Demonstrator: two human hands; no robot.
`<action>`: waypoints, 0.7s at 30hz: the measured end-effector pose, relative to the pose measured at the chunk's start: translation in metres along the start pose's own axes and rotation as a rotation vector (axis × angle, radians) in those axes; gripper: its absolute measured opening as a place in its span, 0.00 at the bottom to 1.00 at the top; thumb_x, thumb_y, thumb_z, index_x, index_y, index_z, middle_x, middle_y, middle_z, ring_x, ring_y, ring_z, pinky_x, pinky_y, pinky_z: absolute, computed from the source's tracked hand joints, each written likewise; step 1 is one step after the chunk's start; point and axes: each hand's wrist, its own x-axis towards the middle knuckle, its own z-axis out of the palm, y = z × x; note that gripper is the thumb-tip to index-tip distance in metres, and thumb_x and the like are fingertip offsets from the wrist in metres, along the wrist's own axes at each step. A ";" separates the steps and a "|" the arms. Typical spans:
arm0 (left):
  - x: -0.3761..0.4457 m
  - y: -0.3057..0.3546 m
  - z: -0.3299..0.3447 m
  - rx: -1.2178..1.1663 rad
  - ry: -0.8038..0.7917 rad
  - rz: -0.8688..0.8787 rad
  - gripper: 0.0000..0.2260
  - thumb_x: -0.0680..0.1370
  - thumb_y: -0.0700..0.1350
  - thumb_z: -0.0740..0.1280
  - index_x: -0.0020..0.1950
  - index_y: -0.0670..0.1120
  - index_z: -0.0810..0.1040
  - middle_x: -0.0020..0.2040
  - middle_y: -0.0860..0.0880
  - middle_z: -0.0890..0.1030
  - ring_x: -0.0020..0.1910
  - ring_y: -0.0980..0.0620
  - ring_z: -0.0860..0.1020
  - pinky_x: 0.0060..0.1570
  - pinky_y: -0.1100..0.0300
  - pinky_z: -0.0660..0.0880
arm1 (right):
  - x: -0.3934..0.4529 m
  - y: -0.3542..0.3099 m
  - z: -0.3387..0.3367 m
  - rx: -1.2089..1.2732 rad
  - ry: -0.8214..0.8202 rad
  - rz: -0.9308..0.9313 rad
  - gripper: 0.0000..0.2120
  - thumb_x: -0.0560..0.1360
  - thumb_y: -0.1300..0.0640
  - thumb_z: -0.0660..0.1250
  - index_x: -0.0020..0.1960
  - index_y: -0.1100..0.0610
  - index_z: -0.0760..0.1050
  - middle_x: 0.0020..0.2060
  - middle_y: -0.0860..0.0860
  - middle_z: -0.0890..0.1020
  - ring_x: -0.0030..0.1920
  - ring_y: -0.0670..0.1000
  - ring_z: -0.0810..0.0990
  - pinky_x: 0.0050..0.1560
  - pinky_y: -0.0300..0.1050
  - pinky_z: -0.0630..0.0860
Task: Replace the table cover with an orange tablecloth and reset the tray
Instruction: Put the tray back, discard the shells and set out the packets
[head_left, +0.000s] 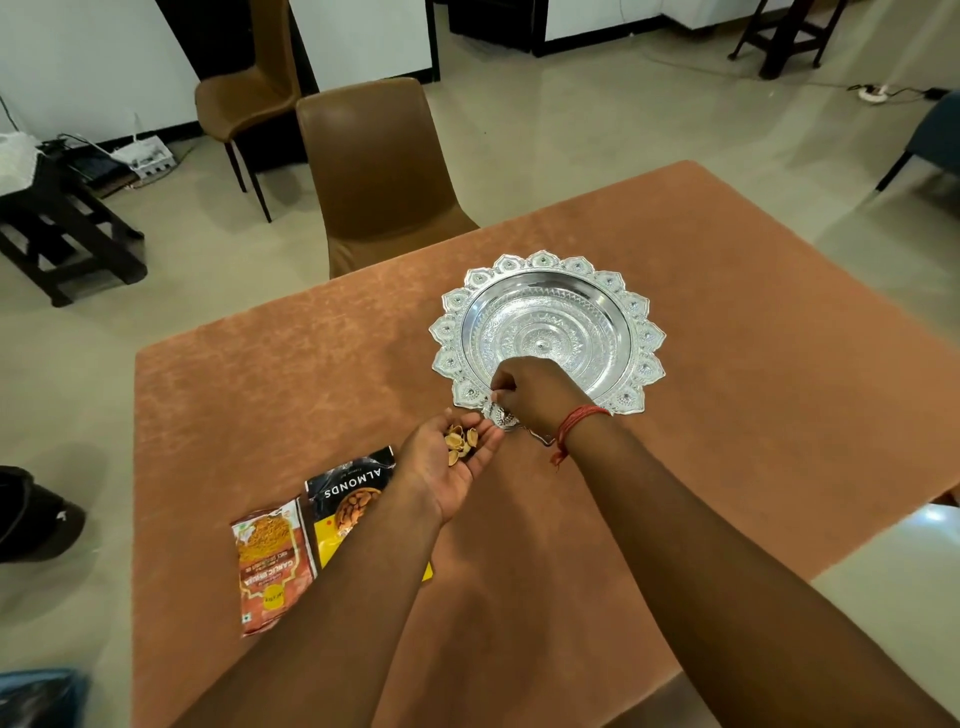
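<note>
Head view. I see the orange tablecloth (727, 338) spread over the tabletop, with the embossed silver tray (631, 332) resting on it near the centre. My left hand (447, 467) lies palm up, fingers relaxed, cupping nut shells (460, 441) just beside the tray's near rim. My right hand (535, 392) is over that rim with fingers curled; what they pinch I cannot tell. An almond packet (348, 499) and a garlic snack packet (272, 566) lie side by side near the left forearm.

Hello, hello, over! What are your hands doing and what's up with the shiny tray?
Left hand open, palm up, cupping nut shells. Right hand curled at silver tray near rim; what it pinches, unclear. Tray bare on orange tablecloth. Two snack packets lie beside left arm.
</note>
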 end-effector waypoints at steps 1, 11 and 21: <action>0.000 0.000 0.000 0.003 -0.002 -0.003 0.13 0.81 0.38 0.59 0.39 0.36 0.75 0.36 0.40 0.79 0.37 0.46 0.80 0.35 0.55 0.83 | 0.000 0.002 -0.002 0.051 -0.003 0.014 0.06 0.77 0.59 0.70 0.52 0.58 0.81 0.48 0.52 0.83 0.48 0.51 0.80 0.47 0.42 0.74; 0.000 -0.002 -0.003 -0.013 0.028 -0.013 0.18 0.84 0.44 0.57 0.41 0.34 0.76 0.38 0.38 0.80 0.40 0.44 0.81 0.38 0.52 0.83 | 0.001 0.007 -0.014 0.143 0.008 -0.032 0.06 0.73 0.64 0.72 0.46 0.55 0.84 0.37 0.44 0.81 0.38 0.39 0.78 0.37 0.26 0.69; -0.005 0.002 -0.015 -0.075 0.019 -0.024 0.15 0.83 0.42 0.57 0.42 0.37 0.75 0.40 0.40 0.79 0.40 0.45 0.79 0.34 0.54 0.83 | -0.021 -0.052 -0.006 0.342 0.029 -0.080 0.08 0.74 0.66 0.70 0.45 0.54 0.82 0.35 0.45 0.81 0.36 0.41 0.79 0.37 0.30 0.73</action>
